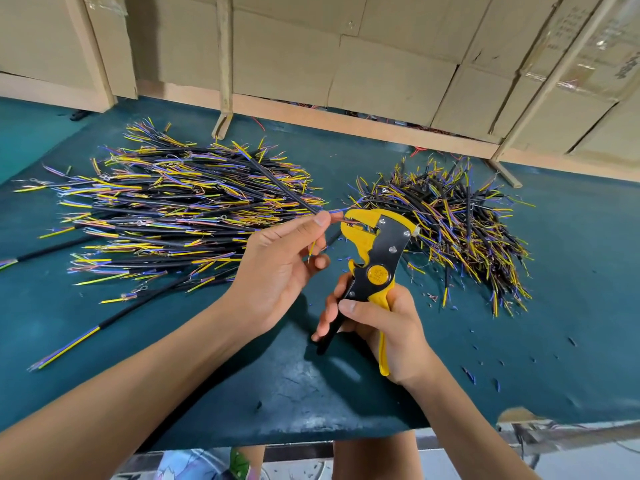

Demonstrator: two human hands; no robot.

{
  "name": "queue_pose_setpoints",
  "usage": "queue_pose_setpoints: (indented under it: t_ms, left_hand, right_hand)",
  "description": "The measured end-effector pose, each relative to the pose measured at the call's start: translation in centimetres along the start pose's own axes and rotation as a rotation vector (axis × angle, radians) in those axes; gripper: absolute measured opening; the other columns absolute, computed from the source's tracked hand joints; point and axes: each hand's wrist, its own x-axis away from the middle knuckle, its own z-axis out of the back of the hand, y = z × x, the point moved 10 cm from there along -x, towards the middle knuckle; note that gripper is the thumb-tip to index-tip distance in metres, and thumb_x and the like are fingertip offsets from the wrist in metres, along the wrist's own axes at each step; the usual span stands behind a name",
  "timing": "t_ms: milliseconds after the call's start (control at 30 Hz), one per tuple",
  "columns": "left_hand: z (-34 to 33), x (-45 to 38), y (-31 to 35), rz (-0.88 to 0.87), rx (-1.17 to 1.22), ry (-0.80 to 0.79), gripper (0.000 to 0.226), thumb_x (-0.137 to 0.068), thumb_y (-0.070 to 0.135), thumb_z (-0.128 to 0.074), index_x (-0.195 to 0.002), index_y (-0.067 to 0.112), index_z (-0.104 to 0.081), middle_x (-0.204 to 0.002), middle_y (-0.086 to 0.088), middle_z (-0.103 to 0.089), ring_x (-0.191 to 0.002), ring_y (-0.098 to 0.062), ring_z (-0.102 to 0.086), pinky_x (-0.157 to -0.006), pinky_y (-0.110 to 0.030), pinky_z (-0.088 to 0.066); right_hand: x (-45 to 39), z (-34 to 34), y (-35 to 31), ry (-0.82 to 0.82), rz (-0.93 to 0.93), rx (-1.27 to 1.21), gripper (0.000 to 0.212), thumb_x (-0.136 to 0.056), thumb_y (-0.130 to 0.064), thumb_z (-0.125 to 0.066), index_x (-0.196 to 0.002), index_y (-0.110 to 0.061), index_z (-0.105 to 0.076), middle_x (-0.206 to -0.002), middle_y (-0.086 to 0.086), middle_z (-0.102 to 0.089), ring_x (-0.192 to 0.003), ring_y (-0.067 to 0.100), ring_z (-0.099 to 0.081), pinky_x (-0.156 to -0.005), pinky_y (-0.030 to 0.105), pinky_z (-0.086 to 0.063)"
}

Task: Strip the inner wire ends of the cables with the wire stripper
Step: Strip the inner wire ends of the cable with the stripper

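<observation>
The right hand (377, 320) gripped the wire stripper (375, 251); the left hand (277, 268) pinched one cable (277, 183), its wire in the jaws. Both piles (173, 206) suggested plenty left.

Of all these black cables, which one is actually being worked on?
The cable pinched in the left hand, its inner wire fed into the wire stripper gripped by the right hand. The rest lie in piles.

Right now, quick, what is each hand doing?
Left hand: pinches the thin black cable, its inner wire fed into the tool's jaws.
Right hand: grips the yellow-and-black wire stripper by its handles.
</observation>
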Motion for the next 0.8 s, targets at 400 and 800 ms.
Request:
queue_pose_setpoints:
  t_ms: [400, 800]
  left_hand:
    - [1.4, 0.2, 1.1, -0.179, -0.313, 0.171, 0.013, -0.085, 0.028, -0.074, -0.076, 0.020, -0.081, -0.075, -0.004, -0.063, -0.067, -0.016, -0.046, -0.068, -0.031, -0.037]
    - [-9.9, -11.1, 5.3, -0.194, -1.781, -0.225, 0.039, -0.098, 0.040, -0.055, -0.110, 0.006, -0.068, -0.111, -0.017, -0.068, -0.105, -0.033, -0.061, -0.078, -0.034, -0.046]
  right_hand:
    - [0.2, 1.3, 0.2, 0.144, -0.015, -0.148, 0.018, -0.076, -0.023, -0.069, -0.084, -0.007, -0.068, -0.071, 0.020, -0.060, -0.060, 0.035, -0.061, -0.063, 0.045, -0.056]
    - [-0.3, 2.9, 0.7, 0.284, -0.047, -0.195, 0.016, -0.087, -0.014, -0.068, -0.094, -0.001, -0.062, -0.082, 0.024, -0.060, -0.071, 0.040, -0.064, -0.072, 0.055, -0.056]
